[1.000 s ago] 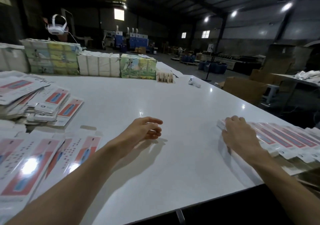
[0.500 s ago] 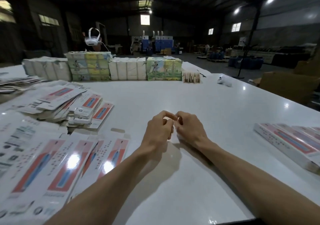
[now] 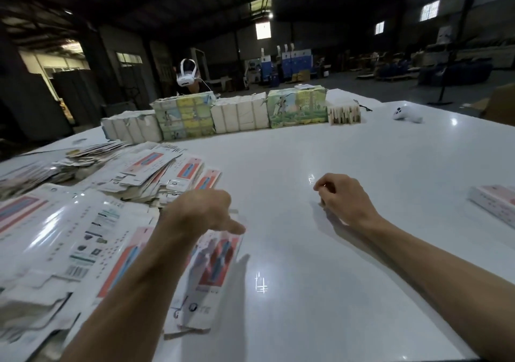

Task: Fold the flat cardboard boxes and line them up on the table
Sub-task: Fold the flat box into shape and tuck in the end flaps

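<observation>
Flat cardboard boxes, white with red and blue print, lie in overlapping piles across the left of the white table. My left hand reaches over the pile's right edge. Its thumb lies on the top end of one flat box, which is blurred and casts a shadow to its right; the fingers are hidden behind the hand. My right hand rests on the bare table with fingers curled and nothing in it. A folded box lies at the right edge.
A row of wrapped paper packs stands along the far side of the table, with a small wooden block stack and a white controller to their right. A white headset shows behind the packs. The table's front edge runs close below my arms.
My hands met at the table's middle, then parted. The left hand moved left onto a flat box at the pile's edge. The view swung left, away from the folded boxes.
</observation>
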